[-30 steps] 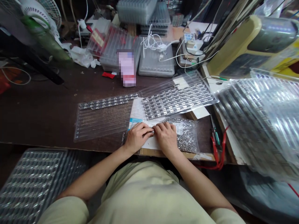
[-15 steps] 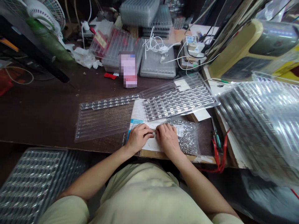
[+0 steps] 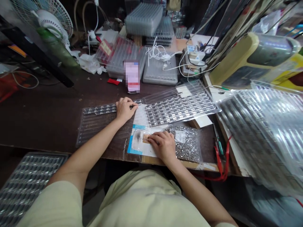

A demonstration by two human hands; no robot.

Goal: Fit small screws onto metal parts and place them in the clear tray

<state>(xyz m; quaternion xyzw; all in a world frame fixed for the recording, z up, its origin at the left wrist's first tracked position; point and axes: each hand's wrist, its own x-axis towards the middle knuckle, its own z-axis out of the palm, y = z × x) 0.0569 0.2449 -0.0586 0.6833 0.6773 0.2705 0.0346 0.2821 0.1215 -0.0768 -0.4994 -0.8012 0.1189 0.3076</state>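
Observation:
My left hand (image 3: 125, 110) is over the right end of the upper rows in a clear ribbed tray (image 3: 101, 129). Its thumb and fingers are pinched at a small dark piece, too small to name. Short rows of small black-and-silver metal parts (image 3: 100, 109) lie in that tray. My right hand (image 3: 163, 144) rests low over a white sheet, fingertips closed together at a small tan square (image 3: 146, 138) on a clear plastic piece (image 3: 137, 140). What those fingertips hold, if anything, is hidden. Beside this hand lies a clear bag of small shiny metal pieces (image 3: 189, 148).
A fuller tray of metal parts (image 3: 182, 107) lies behind my right hand. A phone (image 3: 132, 77) stands farther back, before stacked clear trays (image 3: 161, 75) and a white cable. A green-handled screwdriver (image 3: 220, 146) and stacked trays (image 3: 258, 132) are at right; more trays (image 3: 30, 183) stand lower left.
My hands were together over the white sheet; my left hand has moved up and left to the tray's rows. My right hand has shifted slightly left and down, uncovering the tan square.

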